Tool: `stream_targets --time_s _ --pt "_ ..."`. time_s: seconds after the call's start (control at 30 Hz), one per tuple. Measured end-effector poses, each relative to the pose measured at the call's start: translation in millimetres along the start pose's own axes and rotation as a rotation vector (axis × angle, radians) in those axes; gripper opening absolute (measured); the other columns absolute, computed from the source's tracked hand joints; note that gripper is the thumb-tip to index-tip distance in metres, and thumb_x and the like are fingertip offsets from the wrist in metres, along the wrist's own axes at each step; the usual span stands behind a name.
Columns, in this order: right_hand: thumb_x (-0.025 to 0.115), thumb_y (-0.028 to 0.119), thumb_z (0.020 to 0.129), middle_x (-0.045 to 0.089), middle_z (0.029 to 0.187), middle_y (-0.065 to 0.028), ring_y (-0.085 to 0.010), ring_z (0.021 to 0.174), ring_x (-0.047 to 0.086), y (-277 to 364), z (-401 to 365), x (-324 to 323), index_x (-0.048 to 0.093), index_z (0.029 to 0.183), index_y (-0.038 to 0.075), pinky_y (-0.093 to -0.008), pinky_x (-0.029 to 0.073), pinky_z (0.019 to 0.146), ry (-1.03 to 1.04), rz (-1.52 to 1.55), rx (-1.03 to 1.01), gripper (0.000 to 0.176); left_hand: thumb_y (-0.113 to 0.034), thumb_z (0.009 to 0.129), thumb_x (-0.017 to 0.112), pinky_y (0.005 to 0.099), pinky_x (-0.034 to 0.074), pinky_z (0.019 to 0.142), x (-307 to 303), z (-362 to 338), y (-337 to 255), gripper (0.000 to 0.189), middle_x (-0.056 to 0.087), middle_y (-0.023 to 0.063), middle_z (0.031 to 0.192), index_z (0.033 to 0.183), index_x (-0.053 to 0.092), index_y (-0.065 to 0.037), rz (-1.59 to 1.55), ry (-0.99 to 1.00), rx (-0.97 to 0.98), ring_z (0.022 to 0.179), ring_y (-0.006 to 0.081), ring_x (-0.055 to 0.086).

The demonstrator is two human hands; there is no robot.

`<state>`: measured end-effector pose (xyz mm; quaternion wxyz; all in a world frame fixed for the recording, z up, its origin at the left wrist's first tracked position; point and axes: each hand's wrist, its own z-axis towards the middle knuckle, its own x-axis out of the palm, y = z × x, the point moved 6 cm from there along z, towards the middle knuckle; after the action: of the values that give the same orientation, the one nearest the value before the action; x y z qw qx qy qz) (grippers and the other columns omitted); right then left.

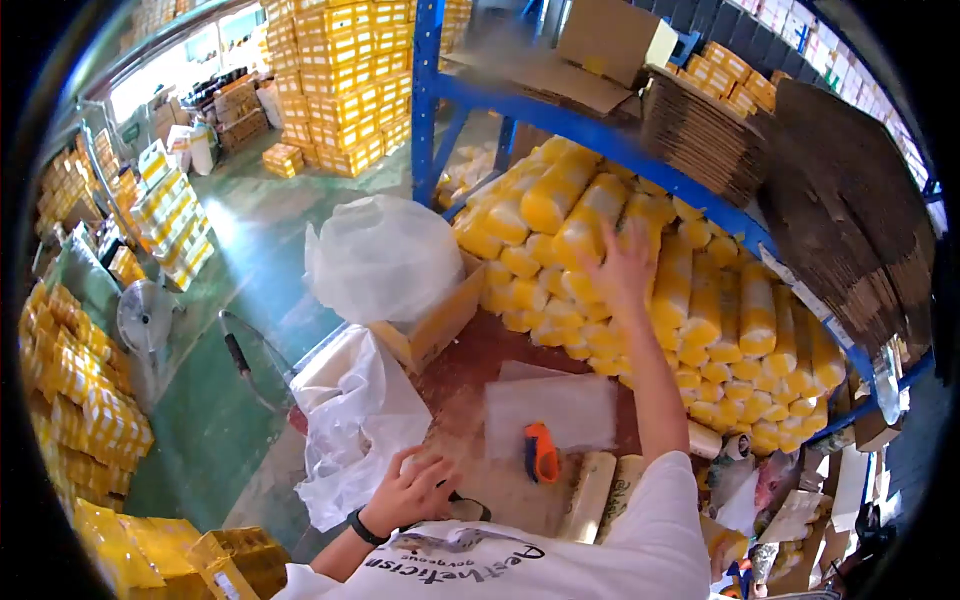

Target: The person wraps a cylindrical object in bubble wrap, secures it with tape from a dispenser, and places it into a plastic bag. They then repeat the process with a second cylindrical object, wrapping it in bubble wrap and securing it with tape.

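We extend right hand (625, 268), fingers spread, over yellow-and-white rolls (560, 190) stacked below blue rack beam (590, 140); contact unclear. Left hand (412, 490), well apart, curls loosely near white plastic sheeting (365, 425); hold unclear. Reaching step in hand; grasp calls for fingers around one roll.

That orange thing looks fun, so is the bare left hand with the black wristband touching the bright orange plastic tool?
Apart. The head view shows a strip of brown tabletop between the left hand and the tool.
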<state>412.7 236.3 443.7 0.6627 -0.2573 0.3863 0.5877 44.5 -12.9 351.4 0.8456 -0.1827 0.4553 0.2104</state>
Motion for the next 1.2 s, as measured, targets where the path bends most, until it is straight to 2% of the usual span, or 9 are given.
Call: stream_targets --time_s 0.17,0.47,0.57,0.67,0.9,0.97,1.07,1.17,1.2 --pt "0.057 0.05 0.083 0.035 0.146 -0.0068 -0.0197 0.126 0.044 32.8 -30.0 28.5 0.037 0.139 0.04 -0.0677 0.028 0.092 -0.371 -0.492 -0.497 0.061 -0.014 0.07 0.069 0.0448 0.044 0.091 -17.0 -13.3 10.8 0.038 0.055 0.0048 0.111 0.108 0.066 -0.014 -0.06 -0.109 -0.182 0.102 0.021 0.054" --pt "0.058 0.02 0.086 0.049 0.131 -0.0111 -0.0286 0.114 0.052 61.9 -44.4 4.1 0.051 0.129 0.025 -0.0565 0.036 0.093 -0.395 -0.306 -0.545 0.044 -0.009 0.071 0.071 0.0455 0.045 0.089 -51.6 -86.8 -1.1 0.032 0.057 0.0063 0.109 0.102 0.067 -0.013 0.233 -0.219 -0.37 0.101 0.0239 0.055" --pt "0.061 0.012 0.083 0.058 0.113 -0.0172 -0.0327 0.109 0.052 123.4 -130.5 1.6 0.063 0.099 0.003 -0.0394 0.042 0.092 0.152 0.178 -0.422 0.018 -0.013 0.071 0.072 0.0469 0.042 0.09 -59.7 -131.1 1.8 0.04 0.056 0.0098 0.113 0.11 0.062 -0.01 0.369 -0.233 -0.718 0.104 0.0303 0.053" --pt "0.061 0.012 0.083 0.06 0.093 -0.0108 -0.0254 0.086 0.059 200.6 -297.4 -3.4 0.061 0.095 0.006 -0.0344 0.049 0.076 0.458 1.14 -0.589 0.014 -0.018 0.075 0.071 0.0453 0.041 0.092 -67.7 -166.3 14.9 0.045 0.054 0.0125 0.117 0.116 0.057 -0.007 0.409 -0.314 -1.006 0.105 0.0356 0.052" --pt "0.058 0.009 0.079 0.064 0.087 -0.0111 -0.028 0.084 0.063 359.7 -361.9 -8.2 0.064 0.088 0.003 -0.0379 0.051 0.07 0.547 0.937 -0.823 0.012 -0.019 0.082 0.069 0.0318 0.046 0.083 24.4 -291.2 166.2 0.045 0.058 0.012 0.116 0.121 0.052 -0.002 -0.704 -0.666 -1.578 0.103 0.0203 0.056" --pt "0.058 0.011 0.081 0.065 0.088 -0.0113 -0.0271 0.084 0.063 385.3 -363.6 50.7 0.065 0.088 0.005 -0.0371 0.052 0.07 0.617 0.441 -0.921 0.012 -0.018 0.08 0.072 0.028 0.048 0.077 39.6 -256.6 174.7 0.042 0.063 0.0074 0.107 0.116 0.057 -0.002 -1.448 -0.553 -1.302 0.093 0.012 0.058" --pt "0.058 0.014 0.081 0.066 0.09 -0.0105 -0.0252 0.087 0.064 398.8 -356.6 102.4 0.067 0.086 0.008 -0.0371 0.053 0.067 1.113 0.03 -1.058 0.012 -0.015 0.082 0.068 0.0221 0.047 0.065 87.0 -245.4 180.6 0.022 0.063 -0.0031 0.086 0.1 0.063 -0.004 -1.244 -0.181 -1.312 0.075 0.0061 0.058" --pt "0.062 0.024 0.079 0.061 0.102 -0.0093 -0.0212 0.101 0.058 374.3 -368.5 181.1 0.063 0.097 0.007 -0.0378 0.051 0.077 1.823 0.11 -0.339 0.025 -0.011 0.082 0.06 0.0243 0.04 0.051 47.1 -193.0 149.8 0.011 0.055 -0.0031 0.067 0.089 0.063 -0.003 -0.904 -0.459 -1.025 0.059 0.0047 0.047" --pt "0.062 0.024 0.079 0.061 0.102 -0.0094 -0.0214 0.101 0.058 368.0 -371.2 192.4 0.063 0.097 0.007 -0.038 0.051 0.077 1.871 0.127 -0.26 0.025 -0.009 0.083 0.058 0.0282 0.039 0.05 29.7 -173.9 130.4 0.007 0.048 0.0013 0.061 0.083 0.058 -0.002 -0.936 -0.246 -0.943 0.055 0.009 0.043"
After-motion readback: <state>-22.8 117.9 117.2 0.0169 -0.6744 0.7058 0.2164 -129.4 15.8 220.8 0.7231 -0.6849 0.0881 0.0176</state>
